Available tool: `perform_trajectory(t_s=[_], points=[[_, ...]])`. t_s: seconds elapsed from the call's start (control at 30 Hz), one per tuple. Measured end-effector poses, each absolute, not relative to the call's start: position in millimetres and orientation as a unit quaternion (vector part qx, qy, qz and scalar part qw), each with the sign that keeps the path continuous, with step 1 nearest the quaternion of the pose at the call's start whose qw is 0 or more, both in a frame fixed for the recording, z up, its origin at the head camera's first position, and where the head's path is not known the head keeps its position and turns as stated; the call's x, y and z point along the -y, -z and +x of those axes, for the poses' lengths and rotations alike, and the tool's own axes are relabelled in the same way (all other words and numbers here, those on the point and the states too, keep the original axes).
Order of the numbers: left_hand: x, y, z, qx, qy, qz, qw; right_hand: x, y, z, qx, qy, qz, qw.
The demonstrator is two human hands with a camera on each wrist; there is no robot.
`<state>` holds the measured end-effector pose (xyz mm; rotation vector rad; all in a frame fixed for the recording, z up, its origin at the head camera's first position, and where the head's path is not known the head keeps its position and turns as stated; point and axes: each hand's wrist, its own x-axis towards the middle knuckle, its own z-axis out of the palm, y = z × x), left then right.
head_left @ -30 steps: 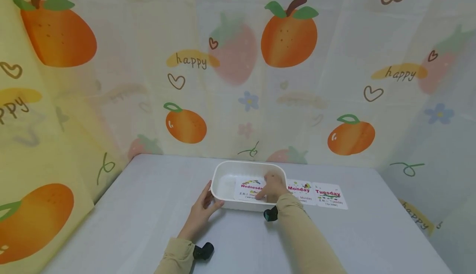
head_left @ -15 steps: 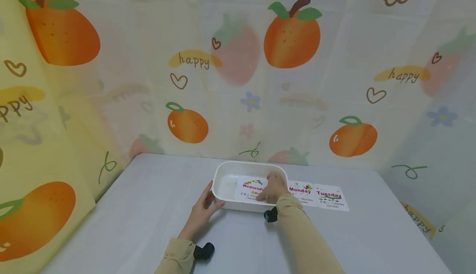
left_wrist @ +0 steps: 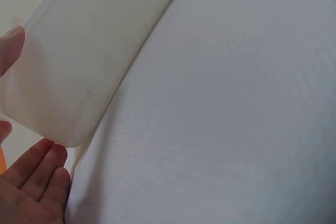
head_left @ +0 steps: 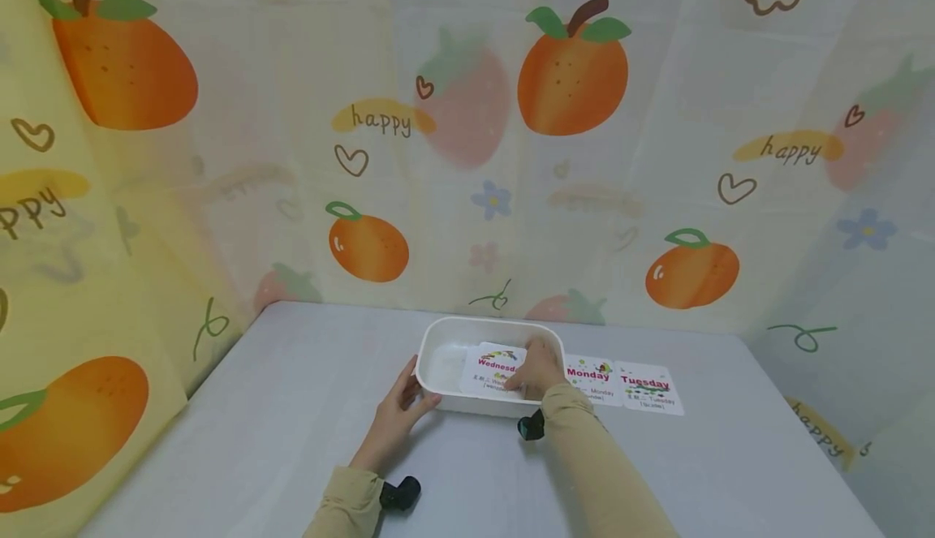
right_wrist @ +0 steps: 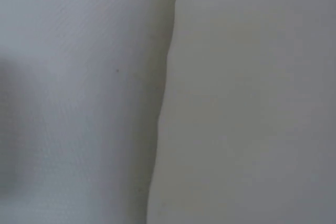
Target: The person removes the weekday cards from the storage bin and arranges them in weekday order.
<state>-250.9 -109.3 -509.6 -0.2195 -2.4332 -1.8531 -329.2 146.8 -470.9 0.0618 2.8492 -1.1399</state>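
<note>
A white plastic tray stands on the table in the head view. At its left end my left hand holds it, the thumb against the front wall and the fingers round the corner. In the left wrist view, the fingers touch the tray's corner. Inside the tray lies a white card printed "Wednesday". My right hand reaches into the tray with curled fingers and grips this card's right part, which it covers. The right wrist view shows only the tray's outer wall.
To the right of the tray, a "Monday" card and a "Tuesday" card lie side by side on the pale table. The tray partly hides the Monday card. A fruit-print curtain hangs behind the table.
The Wednesday card has turned slightly in the tray, and my right thumb has shifted a little up and right. My left hand and the tray have stayed in place.
</note>
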Motion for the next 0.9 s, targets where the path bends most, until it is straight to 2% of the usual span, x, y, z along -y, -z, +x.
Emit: perform_trajectory(t_s=[0.47, 0.9], points=[[108.5, 510.1, -248.9, 0.794, 0.603, -0.066, 0.042, -141.6, 460.1, -318.0, -0.914, 0.405, 0.015, 0.031], [109.2, 511.2, -250.6, 0.792, 0.605, -0.070, 0.043, -134.4, 453.7, -315.6, -0.920, 0.390, -0.044, -0.015]])
